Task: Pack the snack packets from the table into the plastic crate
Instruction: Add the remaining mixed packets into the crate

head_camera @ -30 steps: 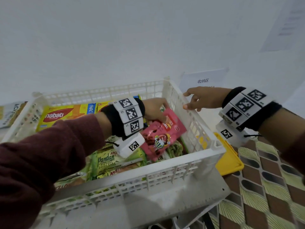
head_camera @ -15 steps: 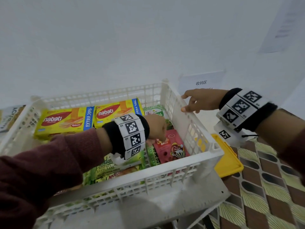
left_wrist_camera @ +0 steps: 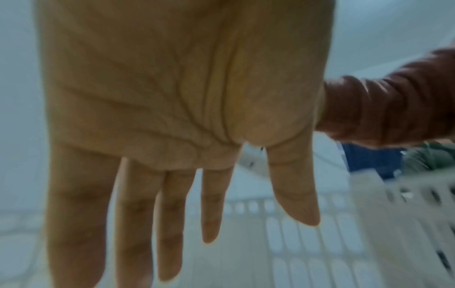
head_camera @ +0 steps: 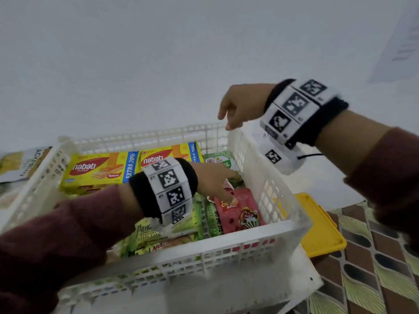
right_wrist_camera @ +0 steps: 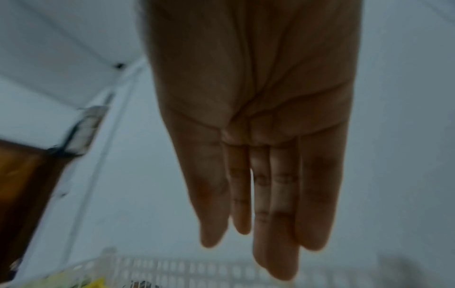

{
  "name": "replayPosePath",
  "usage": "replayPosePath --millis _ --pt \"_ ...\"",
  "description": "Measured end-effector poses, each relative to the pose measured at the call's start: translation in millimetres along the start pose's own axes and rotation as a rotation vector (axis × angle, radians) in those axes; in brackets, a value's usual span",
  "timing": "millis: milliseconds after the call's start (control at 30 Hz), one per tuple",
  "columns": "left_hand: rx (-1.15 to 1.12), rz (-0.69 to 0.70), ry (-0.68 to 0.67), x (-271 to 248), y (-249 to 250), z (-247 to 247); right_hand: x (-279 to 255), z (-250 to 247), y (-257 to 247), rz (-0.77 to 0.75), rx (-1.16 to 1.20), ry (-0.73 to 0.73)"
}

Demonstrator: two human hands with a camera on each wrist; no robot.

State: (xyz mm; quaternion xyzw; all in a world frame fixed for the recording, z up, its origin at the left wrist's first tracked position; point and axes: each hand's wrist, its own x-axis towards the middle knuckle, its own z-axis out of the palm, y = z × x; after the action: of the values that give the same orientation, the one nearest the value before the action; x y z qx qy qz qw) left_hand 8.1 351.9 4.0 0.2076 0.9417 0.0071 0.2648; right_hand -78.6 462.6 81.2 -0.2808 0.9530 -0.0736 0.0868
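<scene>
A white plastic crate (head_camera: 269,189) holds snack packets: two yellow Nabati wafer boxes (head_camera: 99,169) at the back, green Pandan cake packs (head_camera: 149,232) in front, and a red snack packet (head_camera: 240,211) at the right. My left hand (head_camera: 217,182) is inside the crate with straight fingers (left_wrist_camera: 211,204), one fingertip resting on the red packet's top. Above the crate's far right corner hovers my right hand (head_camera: 235,109), fingers straight (right_wrist_camera: 270,194) and holding nothing.
A yellow tray (head_camera: 317,225) lies right of the crate on a patterned tablecloth (head_camera: 374,257). Another snack packet (head_camera: 20,164) lies outside the crate at the left. A white wall stands close behind.
My left hand laid the red packet flat in the crate's right side and let go. The right hand rose from beside the crate's rim to above its corner.
</scene>
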Motion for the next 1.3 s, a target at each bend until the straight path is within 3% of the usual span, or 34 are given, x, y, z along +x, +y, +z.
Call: replayPosePath --millis 100,233,333,533,667,900,1100,1233,1300 --pt "-0.115 -0.026 0.024 -30.7 -14.0 -16.8 35.1 22.0 -14.9 0.027 0.101 -0.170" --pt "-0.217 -0.118 0.155 -66.1 -39.9 -23.8 44.4 78.9 -26.8 0.051 -0.426 -0.229" --pt "-0.314 -0.188 0.212 -84.7 -59.6 -17.7 46.5 92.1 -32.8 0.109 -0.534 -0.216" --pt "-0.400 -0.243 0.151 -95.3 -72.4 4.4 63.2 74.4 -36.3 0.091 -0.327 -0.191" --pt "-0.424 -0.252 0.160 -99.1 -78.1 10.8 70.6 63.4 -29.1 0.192 -0.080 -0.014" --pt "-0.438 -0.266 0.225 -112.9 -83.3 5.6 73.3 94.8 -29.6 0.147 -0.261 0.085" --pt "-0.469 -0.363 0.341 -136.4 -98.9 -1.0 65.4 89.9 -25.1 0.089 -0.401 -0.193" --pt "-0.411 -0.435 0.322 -138.7 -100.1 5.7 42.4 101.7 -30.0 -0.004 -0.654 -0.131" --pt "-0.406 -0.456 0.330 -141.2 -101.9 8.6 30.7 92.6 -37.0 0.001 -0.604 -0.106"
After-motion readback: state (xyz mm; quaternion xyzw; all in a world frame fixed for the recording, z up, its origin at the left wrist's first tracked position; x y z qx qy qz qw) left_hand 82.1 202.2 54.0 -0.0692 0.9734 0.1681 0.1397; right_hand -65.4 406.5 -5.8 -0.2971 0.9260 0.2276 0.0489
